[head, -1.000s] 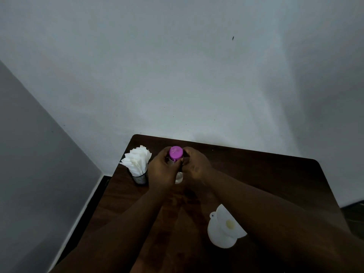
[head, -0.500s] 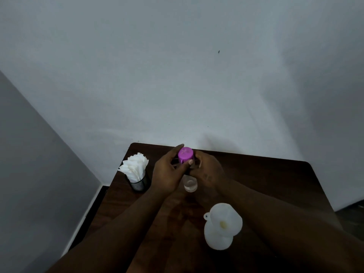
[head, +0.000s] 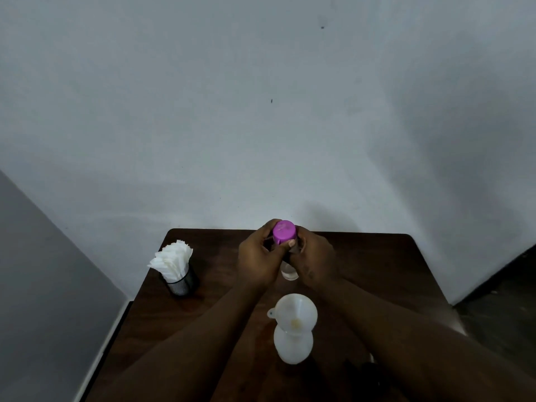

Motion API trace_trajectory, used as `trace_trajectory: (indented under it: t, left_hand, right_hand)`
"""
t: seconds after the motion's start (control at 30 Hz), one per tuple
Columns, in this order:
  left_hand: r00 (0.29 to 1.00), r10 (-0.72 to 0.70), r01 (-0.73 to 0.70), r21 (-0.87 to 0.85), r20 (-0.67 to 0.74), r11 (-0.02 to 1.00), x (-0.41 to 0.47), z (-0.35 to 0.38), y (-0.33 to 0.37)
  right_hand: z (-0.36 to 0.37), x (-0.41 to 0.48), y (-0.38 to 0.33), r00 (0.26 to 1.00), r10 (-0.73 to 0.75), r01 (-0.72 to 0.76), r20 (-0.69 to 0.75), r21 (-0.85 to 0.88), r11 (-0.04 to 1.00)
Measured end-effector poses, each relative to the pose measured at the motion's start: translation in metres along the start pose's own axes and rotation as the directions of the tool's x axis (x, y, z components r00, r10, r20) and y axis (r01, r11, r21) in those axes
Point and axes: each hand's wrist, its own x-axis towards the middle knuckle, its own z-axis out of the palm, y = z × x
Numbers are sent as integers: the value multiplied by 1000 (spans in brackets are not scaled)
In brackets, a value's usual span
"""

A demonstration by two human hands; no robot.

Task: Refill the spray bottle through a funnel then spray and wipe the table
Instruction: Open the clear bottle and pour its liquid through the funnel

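Nearest you, the funnel sits in the spray bottle on the desk. Beyond it, your right hand grips the clear bottle and your left hand has its fingers clenched round the purple cap. Keep the body upright and twist only the cap.

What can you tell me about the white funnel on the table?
The white funnel looks like smooth plastic. Its wide round bowl faces up, with a small holed tab on its left rim and a yellowish spot at the centre. It sits on top of a white bottle, spout hidden, on the dark wooden table. Neither hand touches it: the left hand and right hand hold a purple-capped bottle farther back.
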Motion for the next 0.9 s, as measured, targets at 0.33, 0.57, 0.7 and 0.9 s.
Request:
trace_trajectory:
  t: [0.33,0.57,0.7,0.9]
  left_hand:
    - [983,-86,91,23,-159,996,-8,39,35]
    - [943,-143,186,-120,300,975,1,26,40]
    - [930,-64,143,-198,362,970,2,21,41]
    - [952,-93,174,-263,293,949,-3,27,44]
  right_hand:
    - [-23,-18,8,989,58,-66,-137,-48,997]
    - [-50,-24,17,995,29,-28,-93,13,1000]
    - [-57,-24,19,996,29,-23,-83,65,998]
    - [-66,-28,15,998,38,-32,-57,104,994]
